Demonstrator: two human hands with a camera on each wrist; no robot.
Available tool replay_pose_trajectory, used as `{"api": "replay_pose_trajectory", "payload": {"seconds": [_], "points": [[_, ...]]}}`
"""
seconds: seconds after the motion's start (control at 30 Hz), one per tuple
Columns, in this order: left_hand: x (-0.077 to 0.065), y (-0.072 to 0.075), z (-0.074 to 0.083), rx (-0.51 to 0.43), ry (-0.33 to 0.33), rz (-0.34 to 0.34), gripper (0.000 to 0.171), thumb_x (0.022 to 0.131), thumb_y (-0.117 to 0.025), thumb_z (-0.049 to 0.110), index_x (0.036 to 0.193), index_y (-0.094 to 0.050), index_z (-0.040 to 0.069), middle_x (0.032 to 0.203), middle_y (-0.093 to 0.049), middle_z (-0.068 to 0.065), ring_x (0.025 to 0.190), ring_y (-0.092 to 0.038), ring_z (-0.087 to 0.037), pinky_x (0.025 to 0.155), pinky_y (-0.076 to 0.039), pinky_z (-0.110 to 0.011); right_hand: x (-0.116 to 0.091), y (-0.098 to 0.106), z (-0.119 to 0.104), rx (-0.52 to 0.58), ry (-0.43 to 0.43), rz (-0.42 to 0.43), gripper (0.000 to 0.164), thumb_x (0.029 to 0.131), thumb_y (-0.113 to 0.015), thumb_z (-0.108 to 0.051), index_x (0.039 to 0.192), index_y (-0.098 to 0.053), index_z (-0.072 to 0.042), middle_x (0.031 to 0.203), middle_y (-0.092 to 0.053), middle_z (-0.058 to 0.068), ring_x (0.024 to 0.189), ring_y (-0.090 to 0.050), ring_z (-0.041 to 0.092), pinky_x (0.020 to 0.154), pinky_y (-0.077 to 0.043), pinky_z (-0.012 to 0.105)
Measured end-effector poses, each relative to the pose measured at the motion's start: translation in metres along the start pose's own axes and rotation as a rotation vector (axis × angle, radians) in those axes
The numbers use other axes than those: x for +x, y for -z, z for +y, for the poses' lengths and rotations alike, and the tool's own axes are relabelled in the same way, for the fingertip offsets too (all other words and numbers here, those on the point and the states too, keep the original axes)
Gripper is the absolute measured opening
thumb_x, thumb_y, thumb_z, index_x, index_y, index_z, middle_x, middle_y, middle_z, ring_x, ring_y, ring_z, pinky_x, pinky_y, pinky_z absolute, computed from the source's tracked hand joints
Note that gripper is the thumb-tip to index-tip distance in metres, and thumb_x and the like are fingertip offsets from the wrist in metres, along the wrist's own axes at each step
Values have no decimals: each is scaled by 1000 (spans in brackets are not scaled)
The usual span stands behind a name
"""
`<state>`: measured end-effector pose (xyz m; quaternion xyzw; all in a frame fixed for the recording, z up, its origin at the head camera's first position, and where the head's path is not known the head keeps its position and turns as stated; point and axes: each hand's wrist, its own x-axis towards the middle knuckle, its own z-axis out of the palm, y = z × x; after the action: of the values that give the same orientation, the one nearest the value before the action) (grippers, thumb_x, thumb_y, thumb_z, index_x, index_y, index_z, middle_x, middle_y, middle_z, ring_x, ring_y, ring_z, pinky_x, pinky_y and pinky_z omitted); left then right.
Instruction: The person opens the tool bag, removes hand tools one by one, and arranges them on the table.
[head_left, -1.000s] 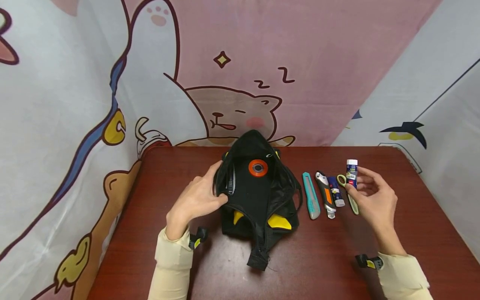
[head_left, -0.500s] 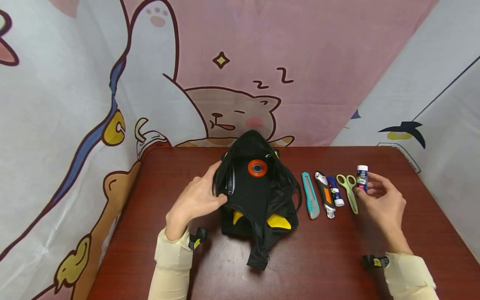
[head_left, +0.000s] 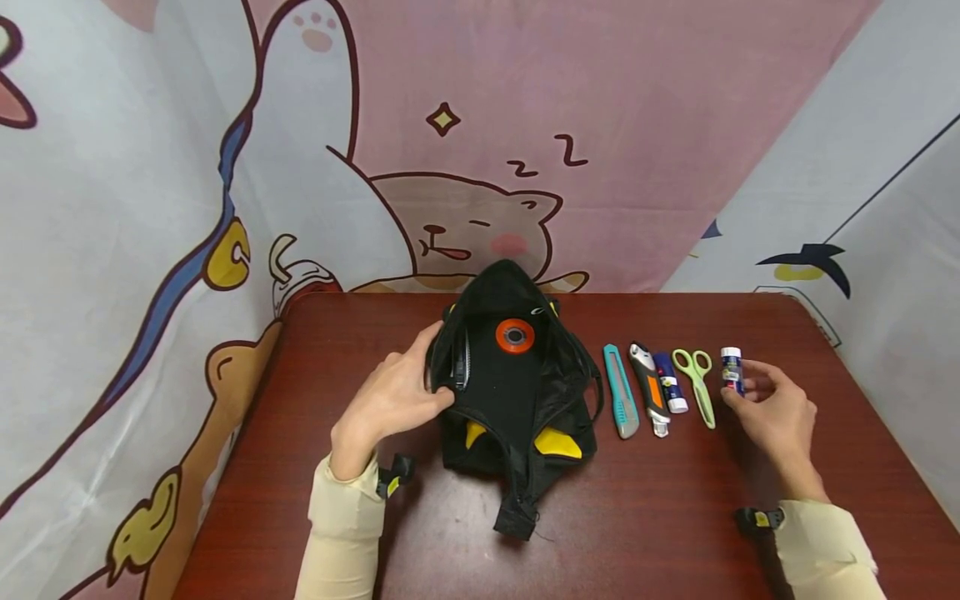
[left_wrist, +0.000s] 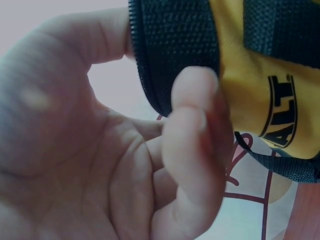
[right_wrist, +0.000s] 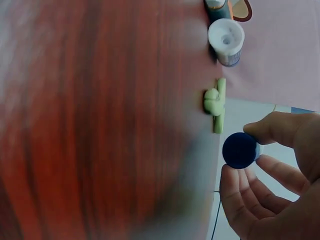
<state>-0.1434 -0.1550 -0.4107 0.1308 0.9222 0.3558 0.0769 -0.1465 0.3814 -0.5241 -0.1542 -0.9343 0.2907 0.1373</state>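
Observation:
My left hand [head_left: 397, 392] grips the left edge of the open mouth of a black and yellow tool bag [head_left: 498, 408]. In the left wrist view, its thumb and fingers close round the zippered rim [left_wrist: 170, 55], beside a yellow panel. An orange disc [head_left: 504, 335] with a dark centre lies inside the bag. At the right, my right hand [head_left: 780, 417] pinches a white-capped glue stick [head_left: 732, 369] upright between thumb and fingers. The right wrist view shows its round blue base [right_wrist: 240, 150]. Green scissors [head_left: 699, 390] lie on the table just left of this hand.
Left of the scissors lie a second glue stick [head_left: 670, 382], an orange and black utility knife [head_left: 651, 387] and a teal utility knife [head_left: 621, 390]. The brown table [head_left: 622, 525] meets a cartoon-printed cloth [head_left: 637, 208] at the back and sides.
My right hand has carried the glue stick to the right and lower, from over the scissors to beside them, uncovering them. The left hand and bag stay put.

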Motion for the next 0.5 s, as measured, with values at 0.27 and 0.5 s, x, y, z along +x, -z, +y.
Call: {"api": "replay_pose_trajectory", "payload": {"seconds": [0.27, 0.5], "points": [[0, 0, 0, 7, -7, 1, 94, 89, -73, 17, 173, -33, 18, 68, -58, 3, 60, -56, -17, 65, -46, -38, 1, 4, 10, -57, 10, -91, 55, 95, -84, -12, 143, -64, 8, 114, -74, 32, 79, -61, 16, 77, -36, 43], [0, 1, 0, 1, -3, -2, 94, 89, -74, 17, 173, -33, 18, 67, -57, 2, 60, -57, -18, 66, -47, -39, 4, 2, 13, -73, 28, -120, 55, 95, -83, -12, 142, -64, 9, 115, -73, 33, 87, -66, 32, 75, -36, 42]]}}
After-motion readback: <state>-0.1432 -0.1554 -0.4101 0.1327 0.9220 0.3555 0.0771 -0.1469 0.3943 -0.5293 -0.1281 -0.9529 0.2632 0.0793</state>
